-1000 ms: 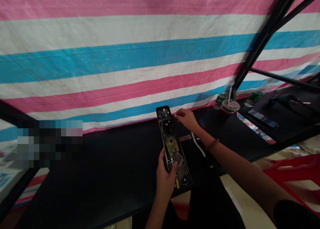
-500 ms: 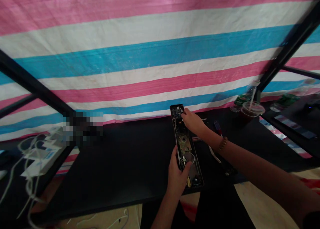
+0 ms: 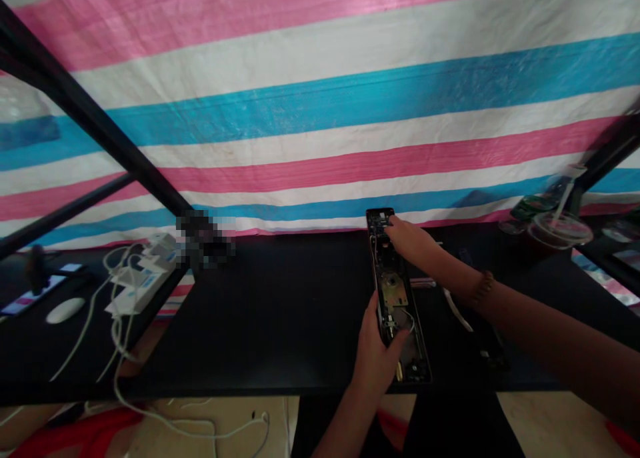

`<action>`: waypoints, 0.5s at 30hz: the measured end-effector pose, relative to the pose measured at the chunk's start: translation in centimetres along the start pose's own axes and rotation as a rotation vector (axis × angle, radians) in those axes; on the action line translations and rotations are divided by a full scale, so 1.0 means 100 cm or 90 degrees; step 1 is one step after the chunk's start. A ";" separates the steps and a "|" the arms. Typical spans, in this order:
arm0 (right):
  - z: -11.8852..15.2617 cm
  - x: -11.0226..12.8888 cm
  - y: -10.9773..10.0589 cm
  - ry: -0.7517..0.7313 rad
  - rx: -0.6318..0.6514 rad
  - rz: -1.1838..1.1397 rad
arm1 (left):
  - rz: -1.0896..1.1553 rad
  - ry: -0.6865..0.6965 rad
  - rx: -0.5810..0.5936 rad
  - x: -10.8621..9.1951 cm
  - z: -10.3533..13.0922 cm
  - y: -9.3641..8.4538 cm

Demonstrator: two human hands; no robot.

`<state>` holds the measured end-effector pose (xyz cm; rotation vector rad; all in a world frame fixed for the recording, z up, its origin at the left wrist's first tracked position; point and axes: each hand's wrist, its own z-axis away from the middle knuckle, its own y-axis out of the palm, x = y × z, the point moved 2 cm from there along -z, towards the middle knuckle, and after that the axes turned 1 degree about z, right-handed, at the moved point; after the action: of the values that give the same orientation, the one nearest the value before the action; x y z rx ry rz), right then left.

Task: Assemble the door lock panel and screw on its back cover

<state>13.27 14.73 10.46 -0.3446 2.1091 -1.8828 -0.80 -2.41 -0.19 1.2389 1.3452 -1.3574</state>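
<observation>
Left hand (image 3: 376, 353) nearer, thumb (image 3: 399, 343) apart from forefinger (image 3: 371, 310); right hand (image 3: 413, 243) farther forward, forearm (image 3: 550, 341) aslant

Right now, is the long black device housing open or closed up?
Open: no cover lies over the black device housing, and its metal plate and white wire are exposed inside.

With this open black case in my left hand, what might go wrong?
Your right hand has its fingers at the small dark circuit board in the long black open case; hard pressing might damage it. Your left hand has its thumb near the thin white looped wire; a shifting grip could snag it. A clear plastic cup of dark drink shares the black table; a knock might spill it.
</observation>
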 end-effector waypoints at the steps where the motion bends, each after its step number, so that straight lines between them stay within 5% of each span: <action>1: 0.000 0.000 0.000 -0.008 0.000 -0.001 | 0.002 -0.003 0.001 0.000 0.000 0.000; 9: 0.000 -0.015 0.009 -0.018 -0.016 -0.038 | 0.001 -0.026 0.008 0.000 0.001 0.000; 15: -0.002 -0.028 0.021 0.028 -0.102 -0.160 | -0.006 -0.035 0.021 0.003 0.001 0.000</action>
<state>15.82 16.18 8.52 -0.6375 2.3468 -1.8699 -0.85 -2.49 -0.48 1.2104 1.2970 -1.4147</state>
